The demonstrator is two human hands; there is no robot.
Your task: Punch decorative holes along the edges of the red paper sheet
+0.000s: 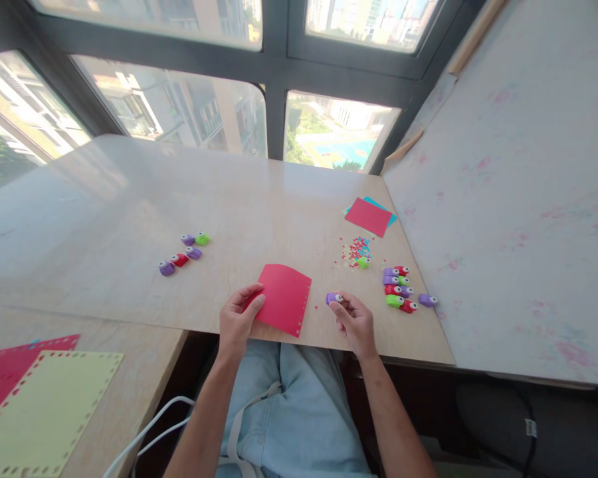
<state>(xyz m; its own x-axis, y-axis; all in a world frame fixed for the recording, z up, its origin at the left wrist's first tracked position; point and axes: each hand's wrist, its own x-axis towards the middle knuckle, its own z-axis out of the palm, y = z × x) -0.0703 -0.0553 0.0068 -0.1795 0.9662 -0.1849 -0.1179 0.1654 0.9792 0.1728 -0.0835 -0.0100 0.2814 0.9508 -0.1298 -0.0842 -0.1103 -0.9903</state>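
Currently, a red sheet [285,300] sits at the table's near edge, between a person's two hands.

The sheet has a row of small punched holes along its right edge; the left hand [237,318] pinches its left side between thumb and fingers. Just to the right, apart from the paper, the right hand [357,323] pinches a purple punch [333,298] between thumb and fingers. Beyond that hand lie scattered red, blue and pale paper bits [356,248], a green punch [363,263] among their near edge, with a stack of coloured cards [369,217] farther back. A cluster of punches [398,290] stands to the right, a lone purple one [427,301] beside it. Five more punches [179,259] lie left on the table [259,206]; at lower left, a yellow sheet [54,408] with holed edges overlaps another red one [10,372].
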